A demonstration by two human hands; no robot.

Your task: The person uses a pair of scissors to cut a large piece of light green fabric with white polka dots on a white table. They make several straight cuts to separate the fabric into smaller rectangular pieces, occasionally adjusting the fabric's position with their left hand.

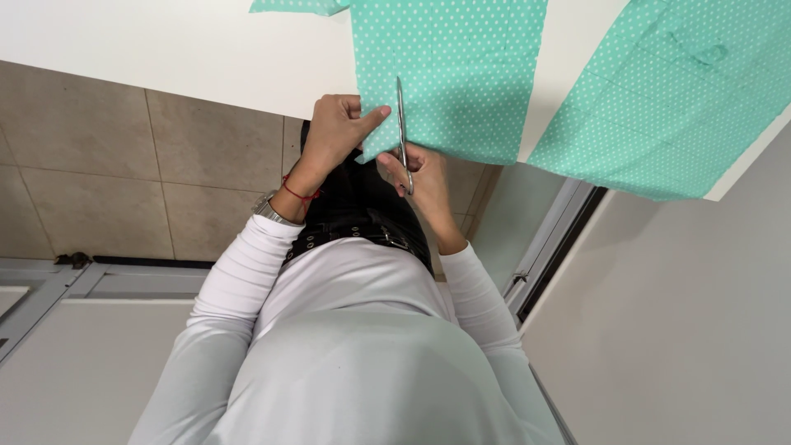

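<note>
A teal fabric with white dots [465,74] lies on the white table [165,49] and hangs over its near edge. My left hand [334,132], with a watch and a red thread at the wrist, pinches the hanging edge of the fabric. My right hand [420,177] grips metal scissors [401,115]. Their blades point away from me and are into the fabric just right of my left thumb.
A second piece of the same dotted teal fabric [676,99] lies on the table to the right, over the table's corner. Below the table edge are beige floor tiles [124,165] and a wall with a door frame [552,239] at right.
</note>
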